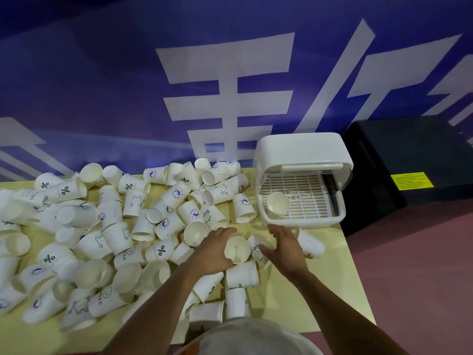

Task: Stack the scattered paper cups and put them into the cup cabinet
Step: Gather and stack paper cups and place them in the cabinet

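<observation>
Tapered paper cups [179, 194], slatted white plastic cabinet [302, 149]

The person's left hand [212, 252] and right hand [284, 249] are bare. The left forearm [163, 298] and the right forearm [332, 298] are bare as well, slim and uncovered all the way to where the picture cuts them off. Between them, over the near edge of the tabletop, swells a rounded piece of off-white fabric [245, 336], faintly mottled; shirt front or cap, it cannot be told. An orange patch [190, 348] marks its lower left.
</observation>
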Demonstrator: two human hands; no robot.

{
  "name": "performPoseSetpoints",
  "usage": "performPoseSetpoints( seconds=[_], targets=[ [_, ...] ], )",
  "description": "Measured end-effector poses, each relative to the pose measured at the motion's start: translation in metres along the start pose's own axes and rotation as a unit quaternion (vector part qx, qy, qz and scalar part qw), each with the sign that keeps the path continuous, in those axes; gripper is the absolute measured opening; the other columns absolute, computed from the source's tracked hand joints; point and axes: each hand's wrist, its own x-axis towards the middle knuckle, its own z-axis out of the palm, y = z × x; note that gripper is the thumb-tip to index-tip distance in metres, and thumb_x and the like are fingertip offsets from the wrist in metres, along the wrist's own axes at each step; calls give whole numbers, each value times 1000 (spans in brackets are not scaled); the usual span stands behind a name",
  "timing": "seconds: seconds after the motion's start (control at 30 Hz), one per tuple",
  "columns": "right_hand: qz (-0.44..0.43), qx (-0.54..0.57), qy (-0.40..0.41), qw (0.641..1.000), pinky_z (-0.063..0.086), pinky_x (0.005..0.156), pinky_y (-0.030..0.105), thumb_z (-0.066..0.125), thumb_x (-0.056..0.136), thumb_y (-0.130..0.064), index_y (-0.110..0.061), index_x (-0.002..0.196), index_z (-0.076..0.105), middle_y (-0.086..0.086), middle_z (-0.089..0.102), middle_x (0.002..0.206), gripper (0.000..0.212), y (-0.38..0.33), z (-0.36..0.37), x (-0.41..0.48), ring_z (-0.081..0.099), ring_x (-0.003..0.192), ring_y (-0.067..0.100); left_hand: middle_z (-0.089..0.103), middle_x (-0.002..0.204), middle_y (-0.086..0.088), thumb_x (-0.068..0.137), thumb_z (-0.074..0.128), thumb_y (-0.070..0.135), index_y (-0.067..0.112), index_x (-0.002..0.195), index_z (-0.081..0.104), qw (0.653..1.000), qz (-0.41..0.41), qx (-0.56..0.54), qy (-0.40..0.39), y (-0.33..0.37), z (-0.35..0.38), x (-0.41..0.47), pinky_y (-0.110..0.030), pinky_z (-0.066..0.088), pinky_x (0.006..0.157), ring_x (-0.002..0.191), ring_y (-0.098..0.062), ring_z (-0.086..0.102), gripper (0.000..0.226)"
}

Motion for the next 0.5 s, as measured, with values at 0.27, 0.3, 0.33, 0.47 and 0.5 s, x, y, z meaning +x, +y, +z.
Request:
performPoseSetpoints(
  seconds=[0.27, 0.3, 0.33, 0.47, 0.5],
  targets=[
    [25, -71, -40, 996, 41, 105, 43, 74, 85, -44, -10, 148, 44, 9, 51, 144, 78, 6, 18, -19, 48, 131, 29, 41, 148, -2, 74, 75, 24, 25, 153, 28, 999, 4, 34, 31, -1, 18, -4, -38, 32, 112, 135, -26, 38, 92],
    [27, -82, -58, 995, 39, 107, 43, 73, 86, -45, -10, 151, 39, 8, 47, 148, 82, 7, 20, -20, 45, 134, 28, 40, 148, -2, 74, 74, 24, 25, 154, 28, 999, 5, 39, 30, -1, 20, -3, -37, 30, 113, 136, -26, 37, 92],
    [32, -88, -70, 993, 37, 109, 43, 72, 86, -46, -11, 153, 35, 8, 45, 150, 85, 8, 21, -22, 43, 137, 28, 39, 149, -2, 74, 74, 24, 25, 154, 27, 999, 5, 45, 29, -1, 21, -3, -37, 29, 114, 137, -25, 36, 93],
    [92, -63, -65, 992, 43, 104, 44, 74, 84, -43, -10, 149, 39, 10, 52, 143, 81, 9, 25, -25, 50, 129, 32, 39, 150, 0, 75, 73, 26, 27, 154, 26, 998, 0, 54, 36, 1, 26, -2, -41, 28, 112, 140, -23, 33, 92],
    [104, -60, -61, 991, 44, 102, 45, 74, 84, -44, -10, 146, 43, 10, 55, 139, 77, 8, 25, -25, 53, 125, 33, 40, 150, 1, 76, 73, 27, 27, 154, 26, 998, -2, 53, 39, 2, 27, -1, -41, 28, 111, 139, -23, 34, 91]
  ],
)
